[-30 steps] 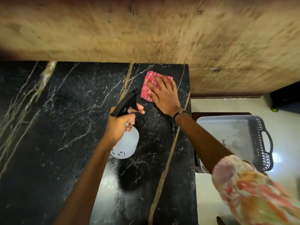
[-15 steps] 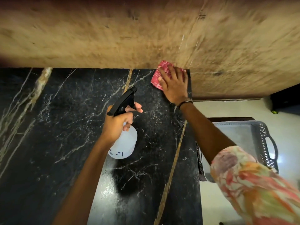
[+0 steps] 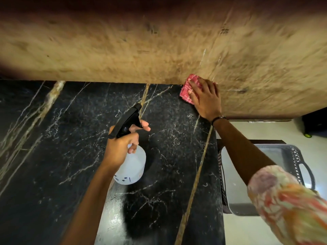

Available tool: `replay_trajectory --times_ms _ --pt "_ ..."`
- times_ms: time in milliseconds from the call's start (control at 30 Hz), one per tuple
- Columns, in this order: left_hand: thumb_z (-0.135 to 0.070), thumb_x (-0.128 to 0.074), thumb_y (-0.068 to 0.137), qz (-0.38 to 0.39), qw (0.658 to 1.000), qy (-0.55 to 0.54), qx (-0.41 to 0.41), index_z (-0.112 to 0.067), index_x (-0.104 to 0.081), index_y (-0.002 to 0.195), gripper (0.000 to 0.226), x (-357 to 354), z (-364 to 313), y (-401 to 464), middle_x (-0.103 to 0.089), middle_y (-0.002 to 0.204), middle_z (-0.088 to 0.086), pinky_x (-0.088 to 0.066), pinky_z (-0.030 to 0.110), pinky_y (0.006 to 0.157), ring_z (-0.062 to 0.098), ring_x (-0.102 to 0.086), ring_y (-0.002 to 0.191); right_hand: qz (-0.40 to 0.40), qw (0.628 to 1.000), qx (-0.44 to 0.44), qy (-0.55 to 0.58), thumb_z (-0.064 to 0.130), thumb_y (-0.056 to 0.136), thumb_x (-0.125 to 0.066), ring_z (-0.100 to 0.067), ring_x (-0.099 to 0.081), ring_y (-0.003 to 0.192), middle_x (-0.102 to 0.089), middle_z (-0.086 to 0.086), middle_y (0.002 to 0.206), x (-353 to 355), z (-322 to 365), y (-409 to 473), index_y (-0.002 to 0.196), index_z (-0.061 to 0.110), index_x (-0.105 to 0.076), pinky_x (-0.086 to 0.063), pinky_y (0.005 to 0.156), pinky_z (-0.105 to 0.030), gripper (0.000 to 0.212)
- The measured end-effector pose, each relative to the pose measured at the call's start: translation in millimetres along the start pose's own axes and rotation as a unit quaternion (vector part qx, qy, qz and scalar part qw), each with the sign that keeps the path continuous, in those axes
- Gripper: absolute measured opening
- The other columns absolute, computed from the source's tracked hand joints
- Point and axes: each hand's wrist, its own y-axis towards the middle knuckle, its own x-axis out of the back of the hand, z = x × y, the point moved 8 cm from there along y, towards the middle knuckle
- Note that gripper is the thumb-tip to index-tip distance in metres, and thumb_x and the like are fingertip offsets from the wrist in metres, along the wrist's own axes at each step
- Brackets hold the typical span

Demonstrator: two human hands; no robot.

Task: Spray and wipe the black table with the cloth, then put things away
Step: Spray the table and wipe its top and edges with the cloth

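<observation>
The black marble table [image 3: 70, 138] with pale veins fills the left and centre. My left hand [image 3: 122, 144] grips the neck of a clear spray bottle [image 3: 131, 167] with a black trigger head, held above the table's middle, nozzle pointing toward the wall. My right hand [image 3: 205, 99] presses flat on a red checked cloth [image 3: 187, 89] at the table's far right corner, right against the wall. Most of the cloth is hidden under my fingers.
A tan, rough wall [image 3: 159, 50] runs along the table's far edge. To the right, below the table's edge, a grey plastic basket [image 3: 297, 160] with a lattice rim and handle sits on a dark stand. A dark object [image 3: 315, 124] stands on the pale floor at far right.
My right hand has pushed the cloth away from me, from the table's surface up to the far corner by the wall. My left hand has kept the bottle nearly still.
</observation>
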Motion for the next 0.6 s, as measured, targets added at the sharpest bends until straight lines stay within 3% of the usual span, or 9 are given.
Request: replay_trajectory --times_ms 100,300,433,600 --pt "0.001 -0.042 0.059 -0.026 0.999 -0.010 -0.015 0.004 -0.063 0.088 0.036 16 1 -6 -0.070 0.099 0.016 -0.024 0.036 0.046 0.012 -0.034 0.038 0.001 1.000 -0.016 -0.008 0.053 0.093 -0.011 -0.036 -0.038 0.128 -0.047 -0.010 0.141 -2 2 18 0.143 0.030 -0.040 -0.020 0.111 -0.051 0.062" --pt "0.000 -0.043 0.060 -0.044 0.998 -0.019 -0.031 0.002 -0.064 0.086 0.034 57 8 -11 -0.071 0.098 0.011 -0.027 0.035 0.046 0.017 -0.027 0.039 -0.021 0.999 -0.012 -0.022 0.051 0.094 -0.017 -0.038 -0.043 0.120 -0.050 -0.012 0.134 -5 41 18 0.143 0.028 -0.039 -0.024 0.105 -0.056 0.058" --pt "0.000 -0.042 0.061 -0.041 0.998 -0.031 -0.035 0.003 -0.064 0.087 0.034 97 5 -16 -0.071 0.099 0.011 -0.028 0.033 0.045 0.018 -0.026 0.040 -0.048 0.999 0.016 -0.014 0.048 0.095 -0.026 -0.039 -0.052 0.110 -0.057 -0.012 0.125 -20 125 31 0.136 0.025 -0.050 -0.033 0.098 -0.056 0.052" --pt "0.000 -0.043 0.060 -0.056 0.997 -0.042 -0.021 0.003 -0.063 0.087 0.034 180 9 -21 -0.070 0.102 0.014 -0.024 0.036 0.047 0.017 -0.028 0.040 -0.052 0.998 0.039 0.010 0.050 0.095 -0.025 -0.037 -0.050 0.111 -0.056 -0.010 0.126 -42 256 55 0.137 0.026 -0.049 -0.030 0.098 -0.055 0.053"
